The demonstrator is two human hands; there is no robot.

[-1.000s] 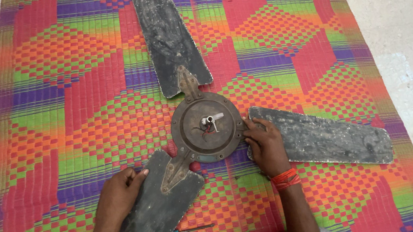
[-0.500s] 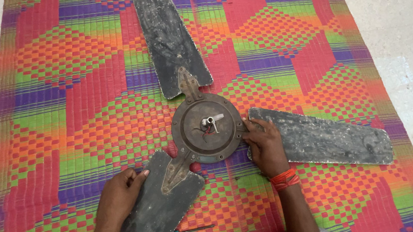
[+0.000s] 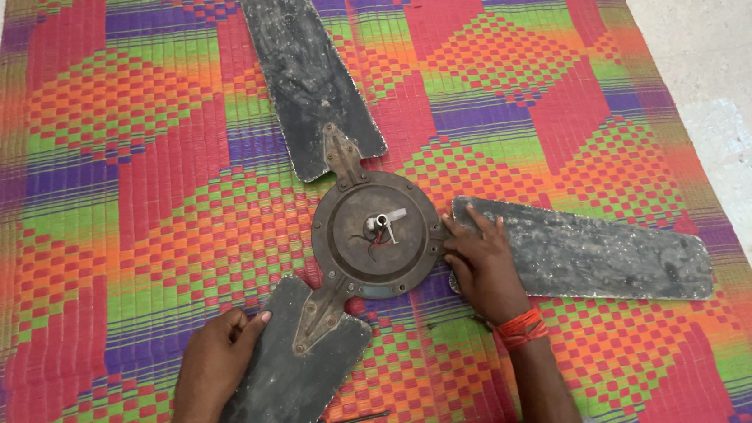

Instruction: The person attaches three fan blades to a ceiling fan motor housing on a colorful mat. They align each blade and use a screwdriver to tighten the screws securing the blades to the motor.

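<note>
Left hand, lower left of the frame: fingers curled over the left edge of the lower fan blade, gripping it near the point where its metal bracket joins the motor. Right hand, right of centre: laid on the inner end of the right fan blade, fingers bent and pressed against the spot where that blade meets the rim of the motor housing; whether it clasps anything there cannot be told. An orange thread band circles the right wrist.

Ceiling fan: lying flat at the centre of the frame, round dark motor housing facing up, with a short metal shaft and a few red and dark wires showing at its middle. Three blades radiate from it: the lower one toward the bottom edge, the right one toward the right edge, the upper fan blade toward the top edge. All three are dark, dusty and blotched.

A small screwdriver with a blue handle lies on the mat just beside the lower blade, near the bottom edge.

Support: a woven mat in red, orange, green and purple, spread on a grey floor visible along the right and left edges.
</note>
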